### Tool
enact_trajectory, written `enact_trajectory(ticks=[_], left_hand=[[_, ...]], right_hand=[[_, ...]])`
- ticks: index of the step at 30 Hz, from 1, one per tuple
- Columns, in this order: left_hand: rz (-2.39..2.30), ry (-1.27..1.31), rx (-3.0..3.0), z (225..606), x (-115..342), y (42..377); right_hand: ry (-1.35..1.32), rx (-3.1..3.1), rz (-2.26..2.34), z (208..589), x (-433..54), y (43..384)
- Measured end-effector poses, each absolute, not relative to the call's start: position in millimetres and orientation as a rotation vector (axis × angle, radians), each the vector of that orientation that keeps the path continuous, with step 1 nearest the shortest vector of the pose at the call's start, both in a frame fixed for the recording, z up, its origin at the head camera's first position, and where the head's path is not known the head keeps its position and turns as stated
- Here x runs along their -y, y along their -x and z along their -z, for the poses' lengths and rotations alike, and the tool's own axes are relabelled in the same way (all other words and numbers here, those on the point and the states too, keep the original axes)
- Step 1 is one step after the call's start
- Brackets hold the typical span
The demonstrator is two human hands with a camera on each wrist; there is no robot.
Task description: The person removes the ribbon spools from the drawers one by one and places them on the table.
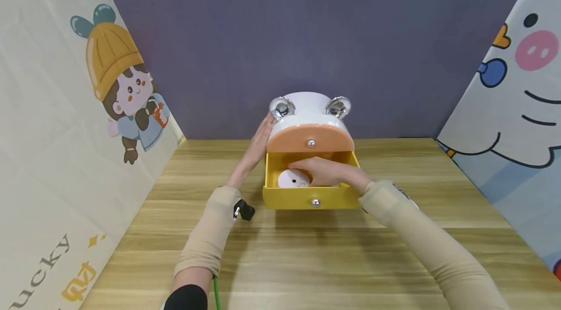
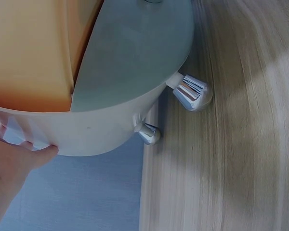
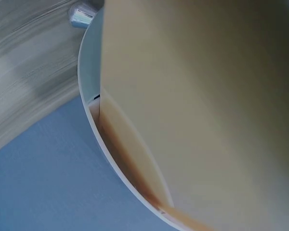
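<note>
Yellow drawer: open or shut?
Open: the yellow drawer juts out past the orange front above it, its inside showing and the right hand reaching in.

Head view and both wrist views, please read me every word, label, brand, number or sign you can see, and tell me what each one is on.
"ucky": dark letters on the left wall panel, cut off at the picture's edge.
A gold character beside it, possibly "财", too stylised to be sure.
Small marks on the white round piece: too small to make out.
Drawer cabinet and both wrist views: no readable text.
</note>
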State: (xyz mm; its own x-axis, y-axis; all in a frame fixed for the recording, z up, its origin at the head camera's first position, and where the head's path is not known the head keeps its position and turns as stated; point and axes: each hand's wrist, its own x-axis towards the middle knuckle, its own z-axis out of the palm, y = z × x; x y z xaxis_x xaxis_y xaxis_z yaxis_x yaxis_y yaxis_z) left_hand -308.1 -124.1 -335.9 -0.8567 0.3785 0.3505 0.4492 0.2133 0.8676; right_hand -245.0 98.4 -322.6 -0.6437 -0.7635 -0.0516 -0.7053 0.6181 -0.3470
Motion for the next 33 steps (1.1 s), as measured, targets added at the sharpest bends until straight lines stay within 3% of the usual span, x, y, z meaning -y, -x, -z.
enact_trajectory(ticks=[10,27,33], left_hand=[[1.726,0.846,2.385,335,124,308],[1.719,0.832,2.388,334,125,308],[1.722,0.829,2.348,355,125,329]], right_hand=[[1.318,-2.671,0.459,321,-99,242],[1.266,-2.723,0.597,304,-97,236],[1.163,-2.737,0.666,293,-99,232]])
